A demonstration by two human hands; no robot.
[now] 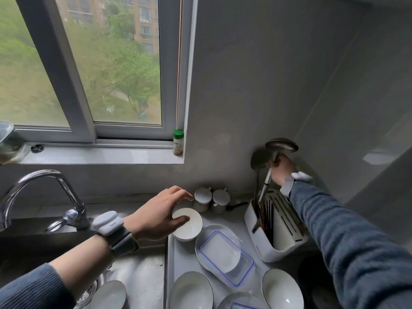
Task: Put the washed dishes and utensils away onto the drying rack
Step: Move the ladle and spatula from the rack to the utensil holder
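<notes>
My right hand (282, 169) grips the metal ladle (281, 145) just below its bowl, the handle pointing down into the white utensil holder (276, 239). A second ladle (259, 159) stands in that holder beside it, with chopsticks (266, 217). My left hand (163, 211) hovers with spread fingers over a small white bowl (189, 226) on the counter, thumb at its rim. A clear container with blue trim (225, 256) lies on an oval white plate (206, 259). More white bowls (190, 291) (282, 288) sit at the front.
The steel sink (138, 273) on the left holds a plate (109, 295); the tap (44, 195) arches above it. Two lidded white jars (210, 200) stand by the wall. A green-capped bottle (178, 142) sits on the window sill. A dark hob (316, 284) lies at the right.
</notes>
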